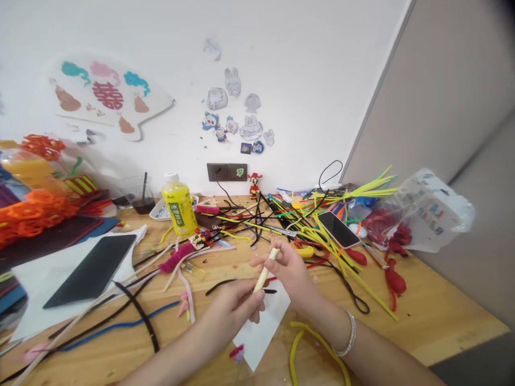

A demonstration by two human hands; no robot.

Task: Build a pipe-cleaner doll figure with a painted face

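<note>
Right by me, the left hand (237,301) is pinching a pale yellow stick's (264,273) lower end, while the right hand (290,268) is holding its upper end. It's slanting above the wooden table (422,305), near a white paper sheet (263,332).

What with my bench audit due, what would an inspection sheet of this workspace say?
Surface: wooden table, grain visible.
Job's things: pale stick, held at a slant.
Clutter: yellow strips heaped near a phone; capped drink bottle upright.
Hands: left hand grips near the stick's lower end, right hand near its upper end.
Cables: black cable plugged into the wall outlet.
Surroundings: white wall with cartoon stickers.
</note>
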